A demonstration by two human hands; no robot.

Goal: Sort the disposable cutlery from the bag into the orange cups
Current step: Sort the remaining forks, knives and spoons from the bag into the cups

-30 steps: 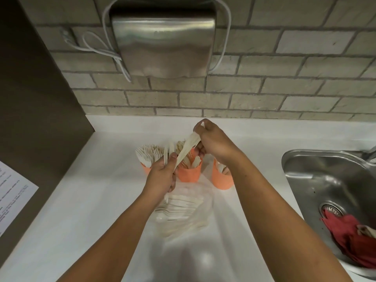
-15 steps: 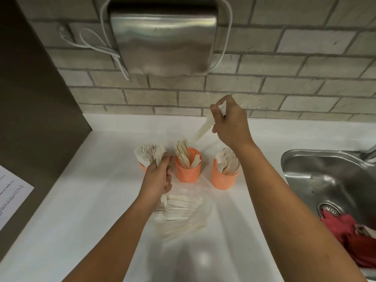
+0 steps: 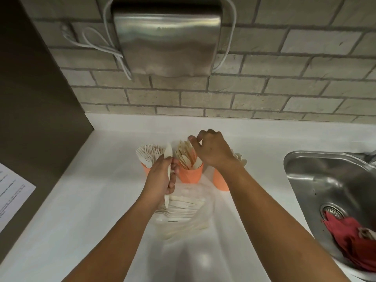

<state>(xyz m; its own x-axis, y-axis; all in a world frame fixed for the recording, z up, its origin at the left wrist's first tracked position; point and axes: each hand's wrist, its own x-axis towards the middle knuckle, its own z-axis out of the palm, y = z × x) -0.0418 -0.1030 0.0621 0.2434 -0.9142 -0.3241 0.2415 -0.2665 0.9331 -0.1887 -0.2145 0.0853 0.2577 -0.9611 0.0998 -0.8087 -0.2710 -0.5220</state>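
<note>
Three orange cups stand in a row on the white counter. The left cup (image 3: 145, 170) holds forks, the middle cup (image 3: 190, 177) holds knives, and the right cup (image 3: 220, 183) is mostly hidden behind my right wrist, with spoon tips showing beside it. My left hand (image 3: 161, 180) grips one white cutlery piece (image 3: 168, 157) upright between the left and middle cups. My right hand (image 3: 212, 152) hovers over the middle cup, thumb and fingers curled and pinching the top of a knife (image 3: 188, 142) standing among the others. The clear bag (image 3: 183, 212) of remaining cutlery lies in front of the cups.
A steel sink (image 3: 305, 180) with a red cloth (image 3: 350, 237) sits at the right. A metal dispenser (image 3: 166, 37) hangs on the brick wall above the cups. A dark panel with a paper sheet (image 3: 12, 192) borders the counter's left side.
My right hand carried a knife from the bag, lifted it high near the wall, then came down onto the middle cup. My left hand stayed by the cups with its piece.
</note>
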